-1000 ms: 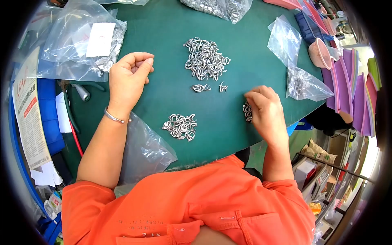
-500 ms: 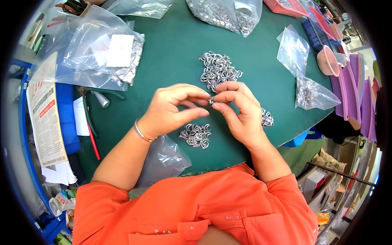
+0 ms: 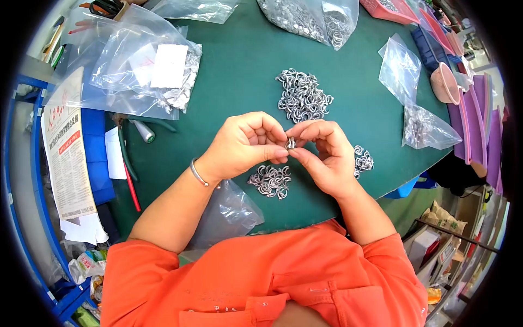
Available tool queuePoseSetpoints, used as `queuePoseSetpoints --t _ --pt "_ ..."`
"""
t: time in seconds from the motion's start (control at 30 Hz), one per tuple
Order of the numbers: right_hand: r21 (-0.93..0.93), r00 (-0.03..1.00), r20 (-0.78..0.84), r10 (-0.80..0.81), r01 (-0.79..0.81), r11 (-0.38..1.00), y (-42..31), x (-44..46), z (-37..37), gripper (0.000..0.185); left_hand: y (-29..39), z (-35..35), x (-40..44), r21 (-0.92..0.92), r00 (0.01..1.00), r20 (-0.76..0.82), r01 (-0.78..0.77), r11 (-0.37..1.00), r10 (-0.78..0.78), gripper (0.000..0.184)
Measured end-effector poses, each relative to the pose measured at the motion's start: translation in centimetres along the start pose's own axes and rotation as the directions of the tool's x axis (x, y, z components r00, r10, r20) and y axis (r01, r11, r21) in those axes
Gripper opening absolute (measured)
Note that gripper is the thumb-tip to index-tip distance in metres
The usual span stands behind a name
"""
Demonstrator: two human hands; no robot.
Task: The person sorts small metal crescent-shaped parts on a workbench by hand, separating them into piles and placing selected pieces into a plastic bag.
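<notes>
The table [image 3: 229, 82] has a smooth, matt green surface of undetermined material. Beyond its centre, the ring pile [image 3: 304, 97] is metallic, silver-grey and shiny. At the table's left side, the large bag [image 3: 128, 65] is clear, glossy, creased plastic; its label [image 3: 169, 66] appears as matt white paper. The newspaper [image 3: 65, 163], left of the table, is matt printed paper. Right of the table, the round basket [image 3: 444, 83] looks like pink plastic. On the near side, the shirt [image 3: 229, 272] is matt orange cloth, softly wrinkled.

Green tabletop [image 3: 234, 71], apparently ring-like pieces [image 3: 305, 98].
</notes>
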State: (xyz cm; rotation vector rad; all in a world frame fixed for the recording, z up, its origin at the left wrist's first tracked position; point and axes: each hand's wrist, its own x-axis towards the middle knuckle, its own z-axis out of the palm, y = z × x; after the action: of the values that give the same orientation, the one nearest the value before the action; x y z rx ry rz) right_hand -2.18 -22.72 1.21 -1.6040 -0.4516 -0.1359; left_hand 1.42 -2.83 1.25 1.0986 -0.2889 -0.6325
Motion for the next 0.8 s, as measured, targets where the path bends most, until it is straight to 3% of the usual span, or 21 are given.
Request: queuePoseSetpoints --t 0.1,0.23,0.3,0.4,0.5,0.63,0.8 --pt "-0.004 0.997 -0.038 -0.074 0.074 0.997 0.3 -0.1 0.0 0.027 0.0 0.0 0.0 -0.064 1.000 0.000 -0.005 0.998 0.005 0.015" --pt "-0.082 0.997 -0.069 -0.018 0.012 0.997 -0.3 0.2 0.1 0.027 0.0 -0.1 0.0 -0.072 0.999 -0.013 0.030 0.997 -0.031 0.014" --pt "-0.370 0.964 0.061 -0.260 0.264 0.891 -0.5 1.0 -0.2 0.025 -0.2 -0.2 0.0 -0.041 1.000 -0.007 0.020 0.999 -0.020 0.013" --pt "-0.467 0.948 0.114 -0.298 0.316 0.826 -0.6 1.0 -0.4 0.023 -0.5 -0.1 0.1 0.035 1.000 -0.011 -0.018 0.999 0.018 0.012" --pt "-0.447 0.979 0.062 -0.192 0.199 0.872 -0.8 0.5 0.1 0.023 -0.3 0.0 0.0 0.117 0.997 -0.058 -0.042 0.992 0.049 0.010" --pt "-0.477 0.967 0.101 -0.235 0.254 0.842 -0.5 0.2 -0.1 0.020 -0.2 -0.2 0.0 0.079 0.998 -0.067 -0.001 0.997 0.006 0.015" --pt "-0.457 0.978 0.019 -0.206 0.191 0.869 -0.9 0.5 0.0 0.013 -0.5 0.2 0.1 0.006 0.999 -0.043 -0.033 0.999 0.033 0.024"
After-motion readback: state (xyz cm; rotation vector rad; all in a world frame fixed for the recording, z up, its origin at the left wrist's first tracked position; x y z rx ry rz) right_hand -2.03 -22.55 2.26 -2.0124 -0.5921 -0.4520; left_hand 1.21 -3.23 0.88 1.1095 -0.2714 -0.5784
